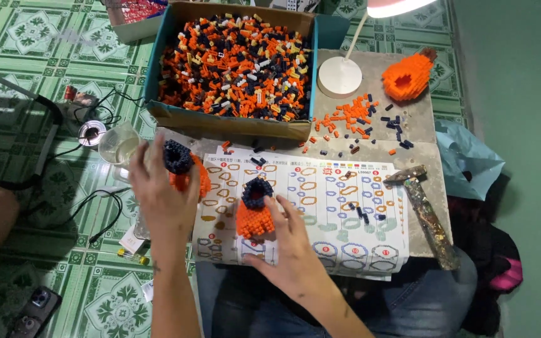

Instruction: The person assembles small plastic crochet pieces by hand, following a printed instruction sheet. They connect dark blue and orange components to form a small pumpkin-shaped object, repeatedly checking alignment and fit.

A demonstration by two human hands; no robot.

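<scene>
Left hand (158,194): fingers curled around an orange brick piece with a dark ring on top (183,166), lifted at the left edge of the instruction sheet (320,213)
Right hand (292,241): fingers spread, resting on the sheet, touching a second orange piece with a dark ring (255,209) standing there
Behind the sheet: cardboard box of orange, dark and white bricks (236,66)
On the tabletop (421,116): loose bricks (361,119), lamp base (340,76), finished orange model (408,76), rusty hammer (427,216)

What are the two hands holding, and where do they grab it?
Left hand grips a brick model by its orange lower part. Right hand touches another model at its orange base on the instruction sheet.
</scene>
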